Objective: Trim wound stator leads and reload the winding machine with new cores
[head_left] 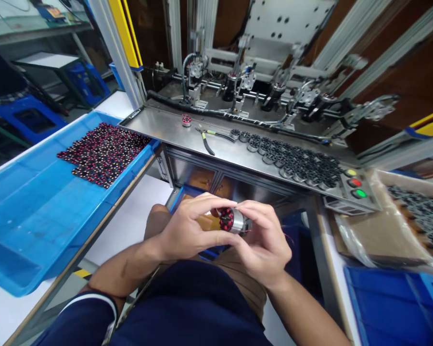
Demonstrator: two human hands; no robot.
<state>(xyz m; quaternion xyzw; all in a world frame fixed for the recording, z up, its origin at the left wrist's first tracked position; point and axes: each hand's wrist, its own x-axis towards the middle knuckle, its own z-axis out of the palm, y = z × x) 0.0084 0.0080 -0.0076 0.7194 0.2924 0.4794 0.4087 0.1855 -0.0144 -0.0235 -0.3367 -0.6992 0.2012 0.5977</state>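
Above my lap, both hands grip a small electric motor part (234, 220) with a silvery metal ring and a black and red face. My left hand (187, 226) curls its thumb and fingers round the red-faced end. Round the other end, my right hand (265, 235) is closed, hiding part of it. On the steel ledge in front lies a pair of pliers (205, 140) with black and yellow-green handles. A single red and silver motor part (186, 121) stands left of the pliers. To their right, many dark ring-shaped parts (292, 158) sit in rows.
A blue tray (25, 192) at left holds a bed of red and black parts (104, 154). Behind the ledge stands a machine with metal fixtures (247, 79). Push buttons (355, 182) and a lined carton (378, 235) of grey parts are at right, above a blue bin (386, 302).
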